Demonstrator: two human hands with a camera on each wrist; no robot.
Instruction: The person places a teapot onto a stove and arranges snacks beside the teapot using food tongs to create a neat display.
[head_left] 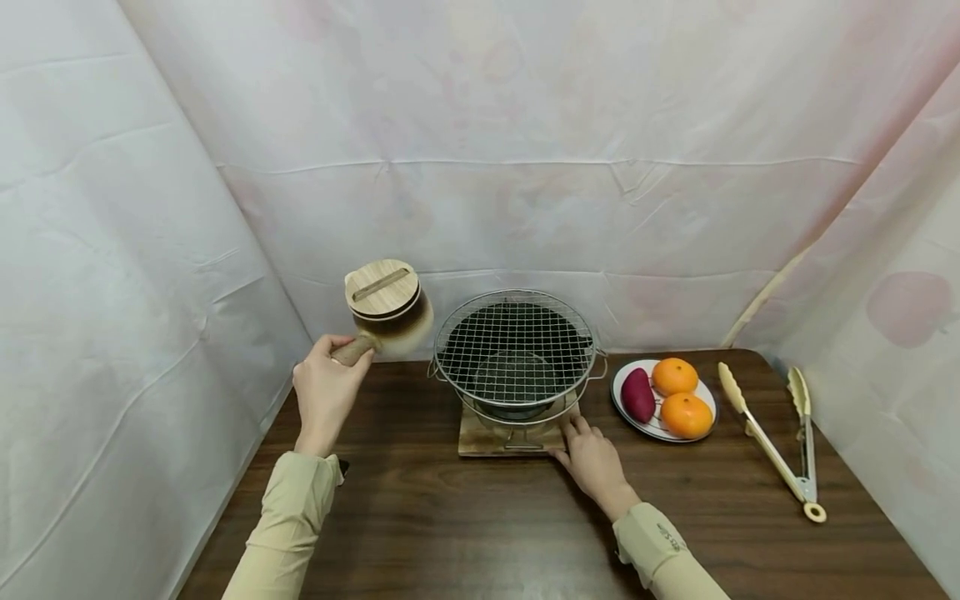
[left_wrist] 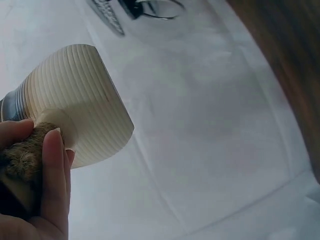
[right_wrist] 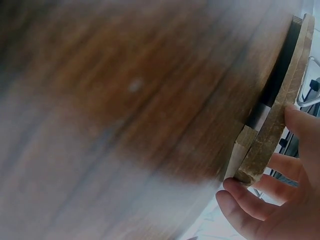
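Observation:
My left hand grips the rope-wrapped side handle of a ribbed cream-and-brown clay pot, held up left of the grill. A wooden lid with a crossbar covers the pot's top. In the left wrist view, the thumb and fingers close around the handle, beside the pot's ribbed wall. My right hand holds the front right corner of a wooden board. On that board stands a round tabletop grill with a wire mesh. The right wrist view has fingertips at the board's edge.
Right of the grill, a white plate bears two oranges and a purple sweet potato. Farther right, spread tongs lie on the dark wooden table. Pale curtains hang close behind and at both sides.

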